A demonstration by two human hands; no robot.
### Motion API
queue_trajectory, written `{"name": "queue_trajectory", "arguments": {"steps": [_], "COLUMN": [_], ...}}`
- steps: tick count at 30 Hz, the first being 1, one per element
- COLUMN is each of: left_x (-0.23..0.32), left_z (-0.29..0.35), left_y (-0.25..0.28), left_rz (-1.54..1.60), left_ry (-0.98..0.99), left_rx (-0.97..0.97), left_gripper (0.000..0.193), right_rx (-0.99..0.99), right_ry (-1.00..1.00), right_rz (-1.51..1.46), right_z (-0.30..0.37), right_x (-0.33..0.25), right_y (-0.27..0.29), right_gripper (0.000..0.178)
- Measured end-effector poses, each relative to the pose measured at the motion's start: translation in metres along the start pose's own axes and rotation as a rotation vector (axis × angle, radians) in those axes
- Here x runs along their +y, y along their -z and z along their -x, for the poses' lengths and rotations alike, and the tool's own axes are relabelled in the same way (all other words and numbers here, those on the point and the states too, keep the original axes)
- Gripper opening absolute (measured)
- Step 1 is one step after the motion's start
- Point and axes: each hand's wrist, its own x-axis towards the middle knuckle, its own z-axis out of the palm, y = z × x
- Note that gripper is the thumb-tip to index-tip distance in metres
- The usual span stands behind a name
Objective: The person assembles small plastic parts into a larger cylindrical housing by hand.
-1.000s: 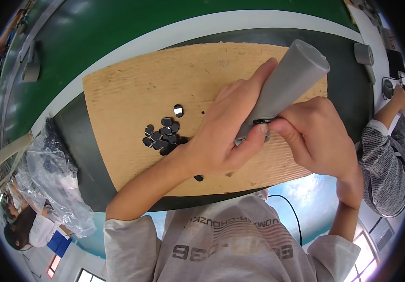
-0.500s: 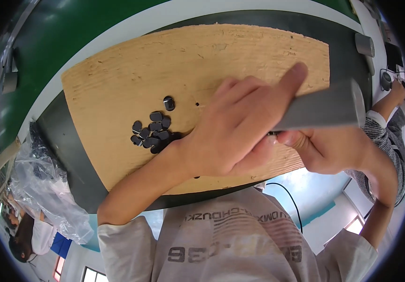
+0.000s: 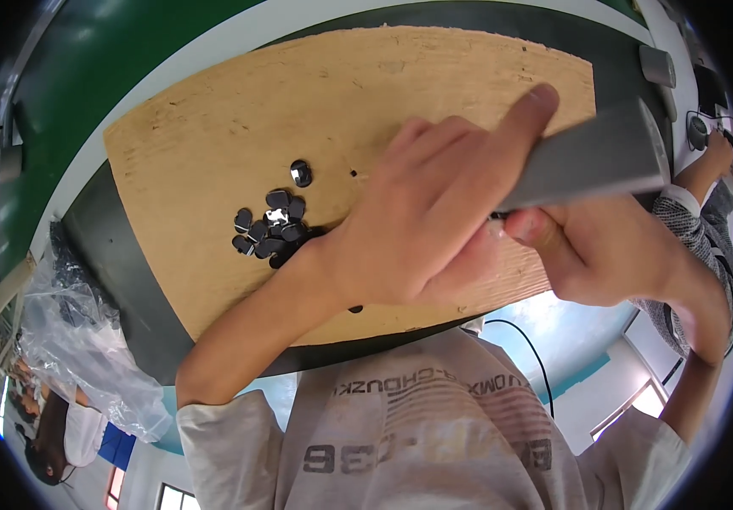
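Note:
My left hand [image 3: 422, 212] is over the middle of the board, back upward, fingers curled and one finger stretched along a grey tapered piece [image 3: 592, 161]. That piece widens toward its right end; its narrow end is hidden by the hand. Just below it, my right hand [image 3: 605, 255] is closed, its thumb against a small dark thing [image 3: 497, 217] where the two hands meet. What this is, the fingers hide. Left of my left wrist lies a pile of small black oval pieces [image 3: 258, 229], some with shiny faces. One black oval piece [image 3: 300, 173] sits apart above the pile.
The brown board [image 3: 213, 144] rests on a dark table [image 3: 120, 238]. A tiny black bit [image 3: 353, 173] and a dark piece [image 3: 355, 309] lie on it. A clear plastic bag [image 3: 86, 340] hangs at the left edge. Another person's arm [image 3: 711, 161] shows at far right.
The whole scene sits slightly higher in the view. The grey piece has risen a little more than the board, along with my left hand. My right hand stays close below it.

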Motion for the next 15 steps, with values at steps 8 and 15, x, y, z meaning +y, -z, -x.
{"name": "queue_trajectory", "arguments": {"steps": [8,15], "left_x": [0.005,0.004], "left_z": [-0.003,-0.002], "left_y": [0.018,0.006], "left_rz": [-0.021,0.025], "left_ry": [0.033,0.046], "left_rx": [-0.21,-0.011], "left_gripper": [0.069,0.071], "right_rx": [0.053,0.006], "right_ry": [0.018,0.008], "right_rz": [-0.04,-0.084], "right_z": [-0.001,-0.002], "right_x": [0.002,0.0], "right_y": [-0.006,-0.002], "right_gripper": [0.038,0.037]}}
